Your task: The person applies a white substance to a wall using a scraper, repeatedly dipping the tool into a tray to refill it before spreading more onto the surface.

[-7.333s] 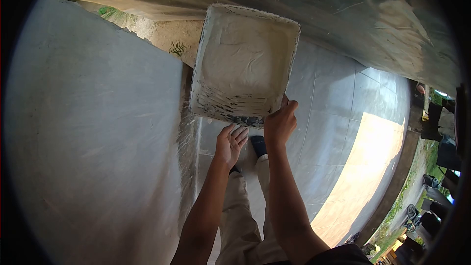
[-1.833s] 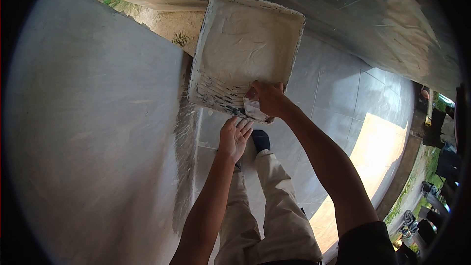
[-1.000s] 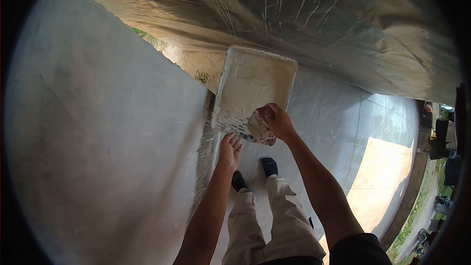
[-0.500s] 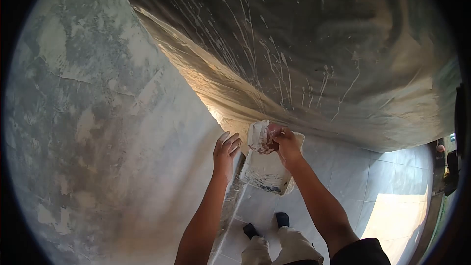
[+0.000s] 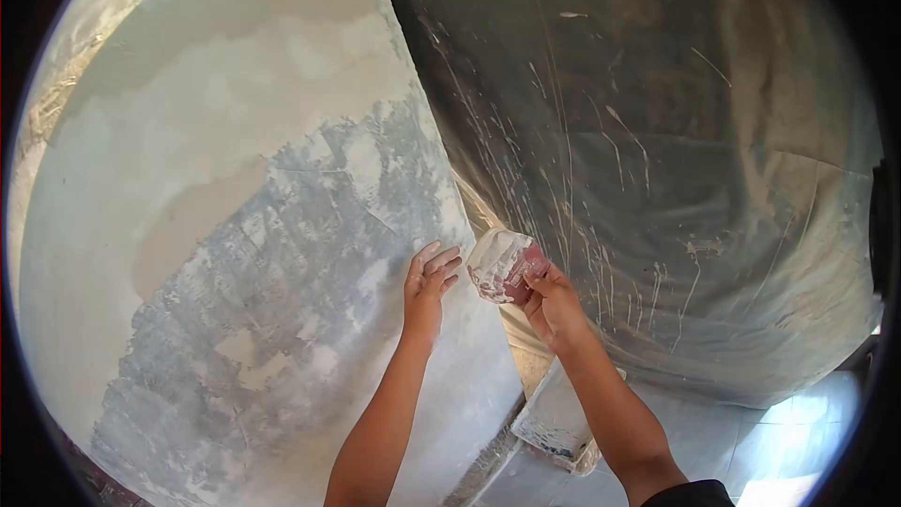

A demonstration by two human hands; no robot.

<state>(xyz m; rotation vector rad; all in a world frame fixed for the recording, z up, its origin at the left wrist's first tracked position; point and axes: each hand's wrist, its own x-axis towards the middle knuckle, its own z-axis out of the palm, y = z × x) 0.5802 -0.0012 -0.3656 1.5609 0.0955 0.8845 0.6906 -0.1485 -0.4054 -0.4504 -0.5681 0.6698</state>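
Note:
My right hand (image 5: 554, 305) grips a flat reddish scraper (image 5: 511, 268), whose far side is coated with pale, wet-looking plaster. To its left, my left hand (image 5: 430, 286) has its fingers apart and holds nothing; it is over or against the grey wall surface (image 5: 282, 225), and contact cannot be made out. That surface is patchy, with smooth pale plaster above and mottled grey below. Under my right forearm lies a whitish rectangular tray (image 5: 556, 418), smeared with plaster and partly hidden by the arm.
A dark sheet (image 5: 657, 150) with pale drips hangs along the right, beside the wall's edge. Grey floor tiles (image 5: 690, 432) show at the lower right, with bright light on them. A ledge (image 5: 488, 460) runs along the wall's base.
The view has tilted up the wall. The scraper has come up out of the tray with plaster on it, in my right hand. My feet have left the view.

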